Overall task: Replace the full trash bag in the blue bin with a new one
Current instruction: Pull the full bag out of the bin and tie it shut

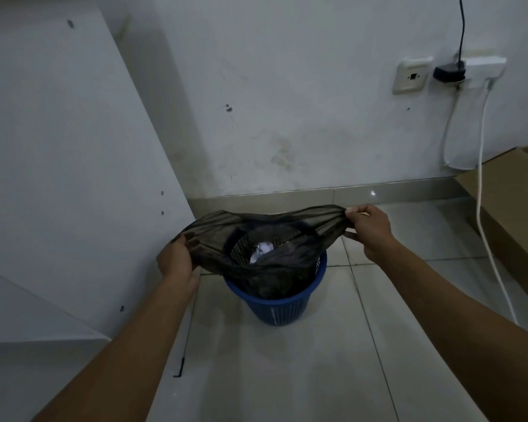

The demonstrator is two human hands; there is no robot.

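Black plastic film, thin enough to show light through it, forms the bag seated in the blue bin. Only one view is available, the head view, looking down and forward at both hands.

Head view: the bin stands on the tiled floor, near the wall and just beside a white panel on the left. The bag's mouth is lifted clear of the rim and stretched wide between the hands. The left hand is clamped on the left edge of the mouth, fingers wrapped over the film. The right hand pinches the right edge, gathered into a bunch between thumb and fingers. Both grips are closed on the bag. The body of the bag is in the bin, with white crumpled paper visible inside. At right, a cardboard box sits on the floor, and white cables hang from wall outlets. No new bag is visible in the frame.

Step in hand, as a judgement: freeing the full bag from the rim, ahead of removal. Most of the task remains.

Next move, as a judgement: bring both edges together above the bin to close the mouth, then lift straight up. Keep both grips firm, since the film is thin and may tear or slip under load. The light bin may rise with the bag; steadying it may be needed.
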